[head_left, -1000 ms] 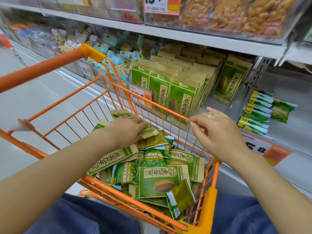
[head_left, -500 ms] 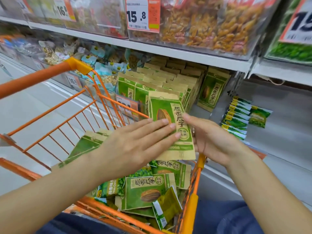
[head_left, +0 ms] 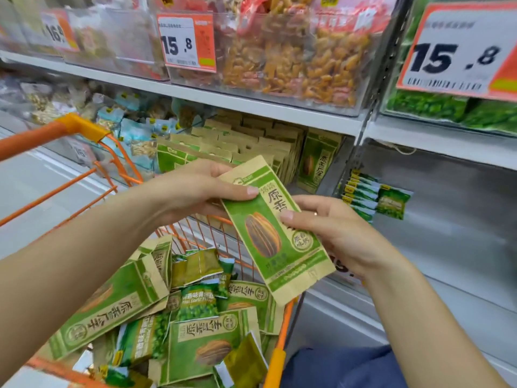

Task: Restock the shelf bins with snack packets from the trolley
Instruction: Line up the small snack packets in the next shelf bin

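The sunflower seed packet [head_left: 275, 236] looks like matt brown paper. The trolley [head_left: 84, 180] is orange painted metal wire. The shelf bins [head_left: 279, 51] are clear shiny plastic.

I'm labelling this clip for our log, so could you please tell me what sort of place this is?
Most likely a supermarket snack aisle: price tags hang on the shelf bins, an orange trolley holds loose snack packets, and matching sunflower seed packets stand in rows.

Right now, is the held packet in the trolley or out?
Out. Both hands, left and right, hold the packet above the trolley rim.
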